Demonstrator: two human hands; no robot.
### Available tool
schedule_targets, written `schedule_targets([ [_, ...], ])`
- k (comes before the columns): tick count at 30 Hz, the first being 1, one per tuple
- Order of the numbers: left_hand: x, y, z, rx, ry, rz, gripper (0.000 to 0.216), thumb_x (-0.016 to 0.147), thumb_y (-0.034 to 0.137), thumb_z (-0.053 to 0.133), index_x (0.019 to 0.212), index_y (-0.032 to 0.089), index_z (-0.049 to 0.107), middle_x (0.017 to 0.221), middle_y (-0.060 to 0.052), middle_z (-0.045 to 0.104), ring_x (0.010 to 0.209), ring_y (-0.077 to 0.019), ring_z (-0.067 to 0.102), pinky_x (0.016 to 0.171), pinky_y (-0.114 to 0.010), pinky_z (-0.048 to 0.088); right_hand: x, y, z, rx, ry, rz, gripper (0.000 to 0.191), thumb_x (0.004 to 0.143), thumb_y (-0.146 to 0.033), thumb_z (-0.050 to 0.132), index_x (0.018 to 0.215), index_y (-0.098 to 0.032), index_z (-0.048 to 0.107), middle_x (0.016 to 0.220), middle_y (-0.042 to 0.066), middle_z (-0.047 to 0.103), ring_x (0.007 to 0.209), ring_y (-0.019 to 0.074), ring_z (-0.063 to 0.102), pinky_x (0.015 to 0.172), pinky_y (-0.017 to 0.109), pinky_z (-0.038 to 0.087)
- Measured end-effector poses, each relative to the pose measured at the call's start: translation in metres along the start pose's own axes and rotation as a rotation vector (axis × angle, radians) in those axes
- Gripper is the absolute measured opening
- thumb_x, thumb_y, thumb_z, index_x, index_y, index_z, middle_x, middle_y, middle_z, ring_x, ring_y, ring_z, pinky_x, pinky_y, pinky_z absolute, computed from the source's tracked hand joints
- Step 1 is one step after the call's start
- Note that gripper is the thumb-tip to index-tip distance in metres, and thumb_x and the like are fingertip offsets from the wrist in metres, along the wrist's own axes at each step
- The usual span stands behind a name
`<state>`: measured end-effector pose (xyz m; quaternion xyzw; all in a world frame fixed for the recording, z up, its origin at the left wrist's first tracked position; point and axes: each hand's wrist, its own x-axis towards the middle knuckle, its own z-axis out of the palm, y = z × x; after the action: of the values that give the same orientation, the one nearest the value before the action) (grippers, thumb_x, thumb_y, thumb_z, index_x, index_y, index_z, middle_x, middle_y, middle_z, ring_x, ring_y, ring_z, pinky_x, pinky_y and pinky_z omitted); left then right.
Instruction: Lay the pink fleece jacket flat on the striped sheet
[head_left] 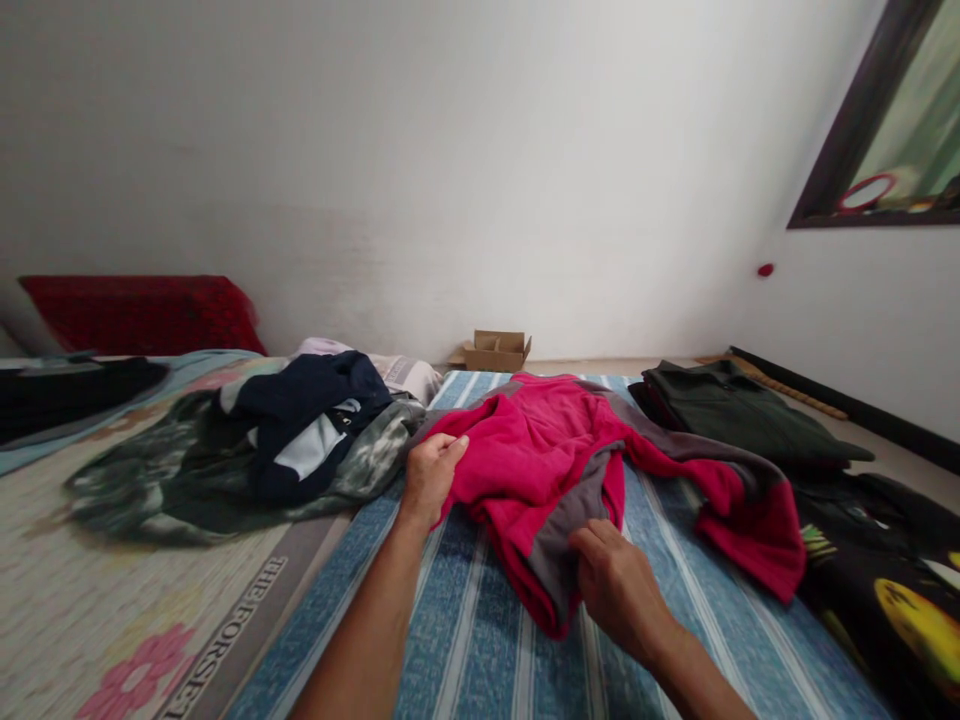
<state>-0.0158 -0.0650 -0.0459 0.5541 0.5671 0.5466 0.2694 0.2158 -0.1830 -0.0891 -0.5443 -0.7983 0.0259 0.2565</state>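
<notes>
bedding is taking up most of what i'm seeing: a blue-and-white striped bedsheet (480, 640) is lying over the near part of the bed, meeting a cream floral bedspread with dark lettering (112, 600) on the left. on the stripes, a bright pink fleece garment with grey panels (547, 450) is sprawling, crumpled, near the middle of the bed. its long axis is running from lower left to upper right, and one pink-cuffed sleeve is trailing off toward the right edge; which end is the collar i cannot tell under the folds.

a heap of camouflage and navy clothes (247, 460) is sitting just beside the garment's left edge, and a dark green folded garment (735, 415) is lying close on the right, with a black printed cloth (885, 570) below it.

the left hand (431, 475) is gripping the pink edge, fingers curled closed on the fabric. the right hand (619, 585) is pinching the grey panel near the lower hem, fingers drawn together on it.

as i judge it, a pull could be dragging the neighbouring heap along, since the cloths are nearly touching, and the trailing sleeve could be snagging on the green pile or slipping off the bed's side, leaving the fleece twisted.
</notes>
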Motion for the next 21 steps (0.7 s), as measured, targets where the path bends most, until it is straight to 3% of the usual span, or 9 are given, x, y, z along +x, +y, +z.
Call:
schedule_targets([
  [2, -0.001, 0.003, 0.002, -0.042, -0.002, -0.045, 0.039, 0.062, 0.053, 0.061, 0.066, 0.015, 0.061, 0.057, 0.001, 0.059, 0.056, -0.0143, 0.052, 0.053, -0.023, 0.039, -0.009, -0.013, 0.004, 0.026, 0.074, -0.042, 0.032, 0.076, -0.016, 0.052, 0.107, -0.017, 0.059, 0.102, 0.010, 0.060, 0.096, 0.0230, 0.054, 0.079, 0.034, 0.046],
  [4, -0.003, 0.004, 0.004, -0.064, 0.007, -0.072, 0.040, 0.060, 0.054, 0.063, 0.065, 0.014, 0.061, 0.057, 0.000, 0.059, 0.055, -0.0143, 0.052, 0.052, -0.023, 0.039, -0.014, -0.027, 0.012, -0.020, 0.130, -0.031, 0.056, 0.069, -0.026, 0.061, 0.123, -0.017, 0.049, 0.122, 0.015, 0.053, 0.113, 0.0313, 0.046, 0.088, 0.044, 0.043],
  [6, -0.003, 0.005, 0.005, -0.075, 0.010, -0.071, 0.039, 0.059, 0.053, 0.063, 0.065, 0.014, 0.061, 0.058, 0.000, 0.059, 0.055, -0.0141, 0.053, 0.052, -0.023, 0.038, -0.015, -0.034, 0.022, -0.077, 0.149, 0.038, 0.052, 0.067, -0.020, 0.060, 0.118, -0.015, 0.053, 0.122, 0.017, 0.053, 0.114, 0.0340, 0.045, 0.087, 0.047, 0.043],
  [8, -0.004, 0.005, 0.004, -0.079, 0.001, -0.062, 0.037, 0.059, 0.051, 0.064, 0.064, 0.014, 0.061, 0.058, 0.000, 0.059, 0.055, -0.0137, 0.052, 0.052, -0.023, 0.038, -0.014, -0.030, 0.026, -0.041, 0.137, 0.092, 0.033, 0.069, -0.010, 0.050, 0.099, -0.016, 0.061, 0.104, 0.014, 0.062, 0.102, 0.0285, 0.054, 0.082, 0.039, 0.046],
  [11, -0.003, 0.009, -0.003, -0.091, -0.018, -0.075, 0.035, 0.059, 0.048, 0.064, 0.065, 0.015, 0.061, 0.057, 0.001, 0.059, 0.054, -0.0131, 0.052, 0.052, -0.023, 0.038, -0.018, -0.006, 0.011, 0.152, 0.161, 0.188, 0.027, 0.069, -0.007, 0.040, 0.081, -0.018, 0.061, 0.080, 0.007, 0.064, 0.077, 0.0193, 0.060, 0.069, 0.028, 0.048],
  [16, -0.003, 0.019, -0.020, -0.060, 0.012, -0.118, 0.032, 0.057, 0.046, 0.066, 0.064, 0.015, 0.062, 0.056, 0.002, 0.059, 0.054, -0.0135, 0.052, 0.052, -0.023, 0.039, -0.051, 0.052, -0.035, 0.450, 0.440, 0.565, 0.024, 0.069, -0.027, 0.050, 0.085, -0.017, 0.065, 0.062, 0.000, 0.063, 0.054, 0.0173, 0.058, 0.049, 0.025, 0.044],
  [18, -0.006, 0.019, -0.028, -0.015, -0.001, -0.157, 0.031, 0.056, 0.045, 0.066, 0.062, 0.015, 0.062, 0.056, 0.001, 0.060, 0.054, -0.0145, 0.053, 0.051, -0.024, 0.039, -0.072, 0.070, -0.043, 0.578, 0.548, 0.729, 0.028, 0.066, -0.030, 0.055, 0.089, -0.017, 0.066, 0.066, 0.001, 0.066, 0.059, 0.0190, 0.061, 0.050, 0.025, 0.047],
  [21, -0.014, 0.009, -0.039, 0.063, -0.096, -0.239, 0.030, 0.055, 0.045, 0.065, 0.059, 0.016, 0.061, 0.055, 0.001, 0.060, 0.056, -0.0161, 0.055, 0.052, -0.024, 0.040, -0.103, 0.085, -0.043, 0.720, 0.557, 0.861, 0.030, 0.057, -0.028, 0.064, 0.085, -0.019, 0.068, 0.069, 0.002, 0.070, 0.063, 0.0230, 0.065, 0.050, 0.028, 0.050],
])
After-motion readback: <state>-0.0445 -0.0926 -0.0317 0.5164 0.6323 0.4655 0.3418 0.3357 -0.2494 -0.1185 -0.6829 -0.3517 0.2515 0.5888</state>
